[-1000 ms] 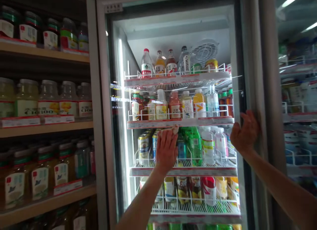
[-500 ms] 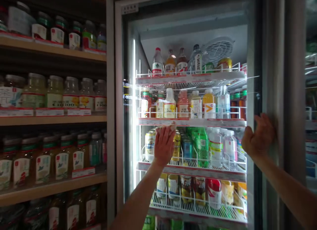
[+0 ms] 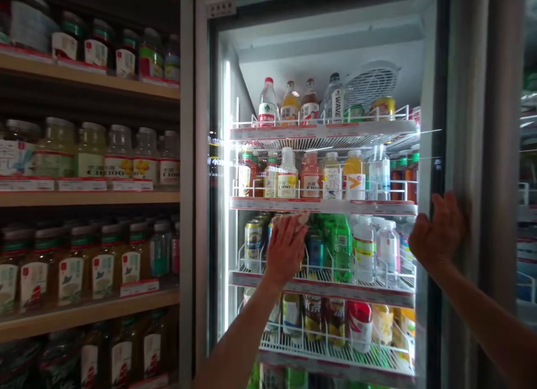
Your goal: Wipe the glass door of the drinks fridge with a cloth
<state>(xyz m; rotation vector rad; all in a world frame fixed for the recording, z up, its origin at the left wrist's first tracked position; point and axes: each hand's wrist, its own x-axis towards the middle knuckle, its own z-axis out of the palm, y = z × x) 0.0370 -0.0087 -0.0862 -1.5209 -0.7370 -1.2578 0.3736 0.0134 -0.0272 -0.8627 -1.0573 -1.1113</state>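
While glass door [image 3: 323,140] glows (lit within), shelves [image 3: 90,199] dim.

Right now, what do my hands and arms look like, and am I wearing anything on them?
Your left hand and right hand are ungloved, with no ring, watch or bracelet that I can make out. The left forearm and right forearm are bare; no sleeve shows.
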